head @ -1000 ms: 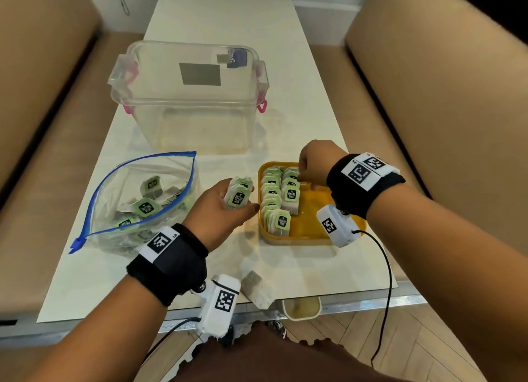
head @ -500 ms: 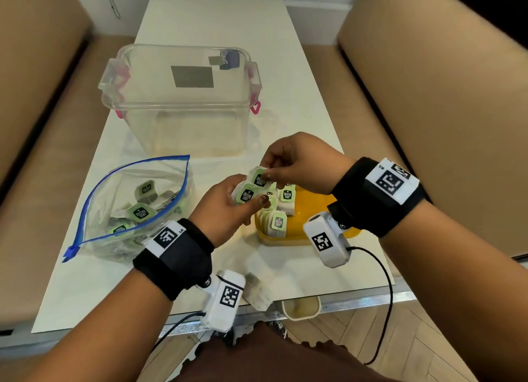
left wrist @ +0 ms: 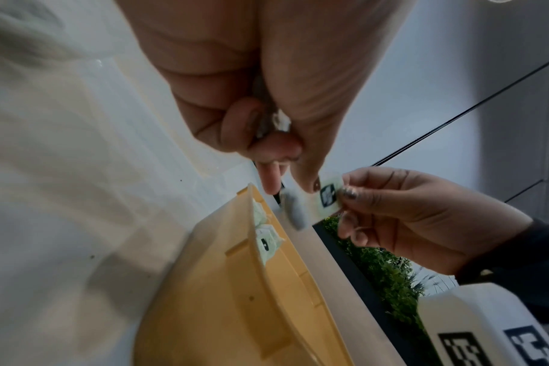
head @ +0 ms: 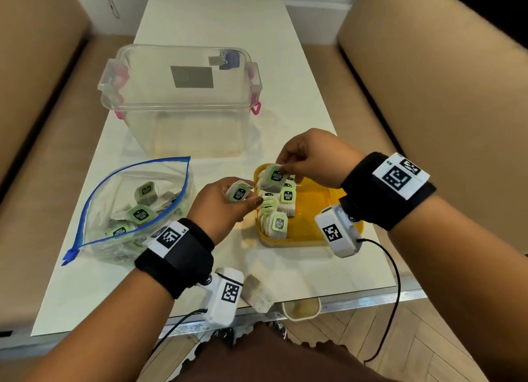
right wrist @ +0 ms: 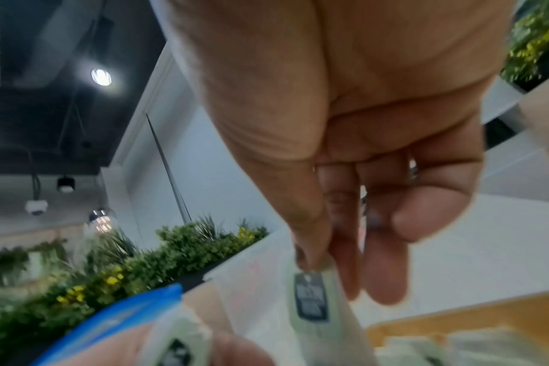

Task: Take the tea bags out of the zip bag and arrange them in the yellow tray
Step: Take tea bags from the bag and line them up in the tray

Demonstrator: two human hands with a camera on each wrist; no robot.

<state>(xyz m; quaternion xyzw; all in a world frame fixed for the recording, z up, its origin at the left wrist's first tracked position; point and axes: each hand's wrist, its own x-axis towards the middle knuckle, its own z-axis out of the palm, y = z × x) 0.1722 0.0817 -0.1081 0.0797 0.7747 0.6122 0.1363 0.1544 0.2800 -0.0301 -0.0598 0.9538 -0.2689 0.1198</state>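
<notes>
Pinching one tea bag (head: 273,178) above the yellow tray (head: 310,230), the right hand (head: 313,160) must next stand it beside the filed rows, while the left hand (head: 221,203) grips a spare bag (head: 238,192), more waiting in the zip bag (head: 134,207)

left hand (head: 225,201): raised, fingers curled, pinching | right hand (head: 311,158): raised, thumb and forefinger pinching
</notes>
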